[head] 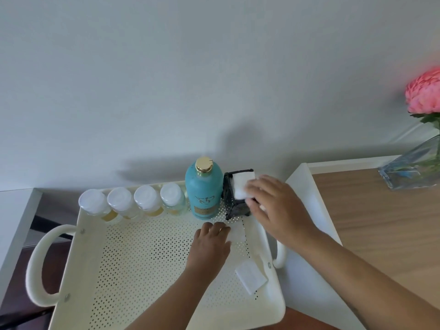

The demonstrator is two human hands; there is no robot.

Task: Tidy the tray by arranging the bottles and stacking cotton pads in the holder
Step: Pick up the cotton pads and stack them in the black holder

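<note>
Right hand [276, 206]: reaches in from the lower right, forearm running diagonally up-left, palm down over the top of the holder; fingers curled around a white cotton pad [241, 185], pinching its right edge.
Held cotton pad: sits at the mouth of the black holder [234, 201], tilted, its flat face turned up and toward the camera; its long axis runs from the far rim down toward the near rim.
Holder: dark, open-sided, upright at the far right of the tray, just beside the teal bottle.
Left hand [210, 244]: comes in from the bottom centre, palm down on the tray floor, fingers loosely together and pointing away; fingertips rest on the edge of a flat pad [238, 232] lying on the perforated floor. Whether it grips that pad cannot be told.
Loose pad [251, 276]: lies flat near the tray's right wall, long axis slanting from upper left to lower right, apart from both hands.
Teal bottle [203, 194]: upright, gold cap on top, label facing the camera.
Small bottles [133, 203]: four with white caps, upright in a row along the far wall, left of the teal bottle.
Tray [78, 270]: cream, perforated, with loop handles at each end.
</note>
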